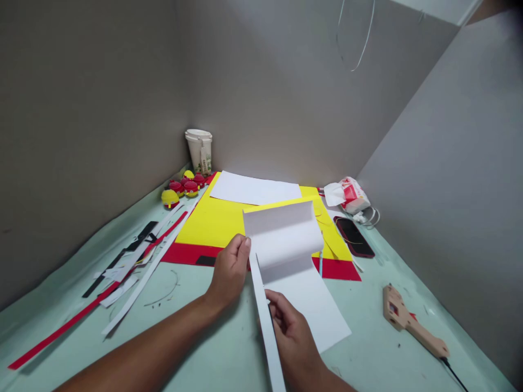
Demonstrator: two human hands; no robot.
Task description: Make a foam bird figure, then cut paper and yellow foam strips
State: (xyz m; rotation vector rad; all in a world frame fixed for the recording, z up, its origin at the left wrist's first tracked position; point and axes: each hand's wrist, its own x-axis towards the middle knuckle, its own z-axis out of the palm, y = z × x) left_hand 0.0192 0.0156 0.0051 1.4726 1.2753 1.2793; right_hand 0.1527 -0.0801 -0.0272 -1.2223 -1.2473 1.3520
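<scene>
My left hand [231, 272] pinches the left edge of a large white sheet [294, 294], thumb on top. The sheet curls up in the middle, and its far edge shows a yellow underside. Along its left side a narrow white strip [267, 332] is parted from it and runs toward me. My right hand [292, 337] is closed just right of this strip, around what look like scissors, mostly hidden; a thin blade and a bit of black show. Beyond the hands lies a yellow sheet [204, 223] with a red border [180, 254], another white sheet [253, 188] on it.
At left lie paper offcuts and a long red strip [77, 320]. Several red and yellow balls [170, 198] sit before a paper cup [199, 149] in the corner. On the right are a tissue pack [354, 196], a phone [354, 237] and a corded glue gun [412, 321]. Walls enclose the table.
</scene>
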